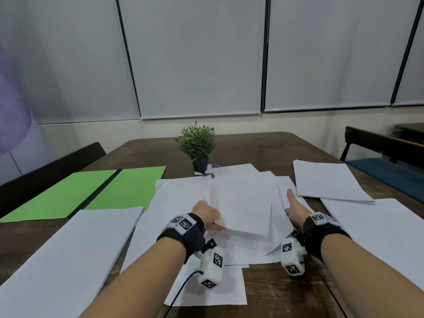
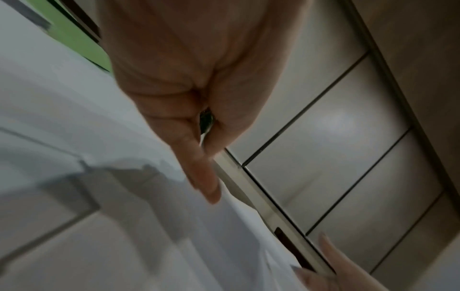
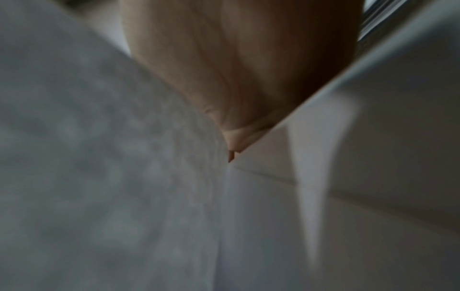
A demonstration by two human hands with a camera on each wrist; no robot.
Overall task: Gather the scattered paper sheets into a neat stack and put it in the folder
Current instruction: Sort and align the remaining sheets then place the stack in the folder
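Gathering is barely under way — the left hand [image 1: 207,214] pinches a small stack [image 1: 243,207] right of the open green folder [image 1: 87,191], the right hand [image 1: 296,208] steadying it, fingers straight. More sheets [image 1: 330,180] lie beyond the stack, away from the folder — which holds nothing yet.

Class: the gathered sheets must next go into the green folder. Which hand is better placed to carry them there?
Probably the left hand: it already pinches the sheets, and the green folder lies open on its side.
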